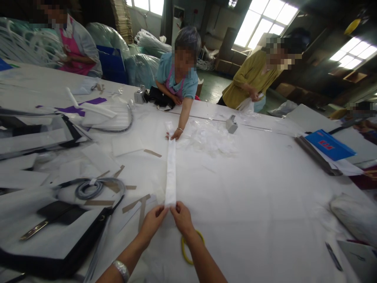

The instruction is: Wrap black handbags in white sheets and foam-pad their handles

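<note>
White strip runs over the tabletop, right of the coiled grey cord. Left hand and right hand pinch its near end, close together. Long axis points straight away from them, far end at a co-worker's hand, beyond the cord.

Workshop, broad white worktable, aproned workers, large windows

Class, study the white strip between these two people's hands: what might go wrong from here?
1. The left hand and right hand pinch the near end of the white strip, with a co-worker's hand near the far end; uneven pulling might crease it.
2. Brown strips lie close to the left hand and could get dragged along.
3. Crumpled plastic beside the co-worker's hand might snag.
</note>
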`<act>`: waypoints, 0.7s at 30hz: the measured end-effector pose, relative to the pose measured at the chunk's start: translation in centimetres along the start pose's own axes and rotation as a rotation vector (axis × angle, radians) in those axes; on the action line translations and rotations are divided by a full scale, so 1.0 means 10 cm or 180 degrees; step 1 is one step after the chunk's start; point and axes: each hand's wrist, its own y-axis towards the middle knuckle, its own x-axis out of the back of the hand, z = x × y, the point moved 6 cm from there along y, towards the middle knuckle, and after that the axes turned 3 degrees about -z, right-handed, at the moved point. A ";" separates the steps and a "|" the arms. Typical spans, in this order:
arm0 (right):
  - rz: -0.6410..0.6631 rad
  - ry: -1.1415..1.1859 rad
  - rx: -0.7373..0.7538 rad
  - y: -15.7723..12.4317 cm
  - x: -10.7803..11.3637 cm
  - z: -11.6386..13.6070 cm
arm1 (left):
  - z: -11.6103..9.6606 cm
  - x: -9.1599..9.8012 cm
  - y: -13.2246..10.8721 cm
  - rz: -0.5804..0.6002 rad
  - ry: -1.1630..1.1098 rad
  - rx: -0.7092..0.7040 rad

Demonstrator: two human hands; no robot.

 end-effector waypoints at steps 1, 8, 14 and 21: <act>-0.0021 0.0055 0.0034 -0.02 0.00 0.05 | -0.04 0.01 -0.02 0.0002 -0.0032 -0.0003; -0.0036 0.0208 -0.0033 -0.10 -0.11 0.13 | -0.06 -0.03 -0.17 0.0135 -0.0289 0.0307; 0.0209 -0.0292 -0.0474 -0.10 -0.16 -0.22 | -0.29 0.41 -0.84 -0.0323 0.0255 -0.0202; 0.0209 -0.1468 -0.0616 0.01 -0.22 -0.31 | -0.26 2.91 -2.91 -0.2346 0.1146 0.0117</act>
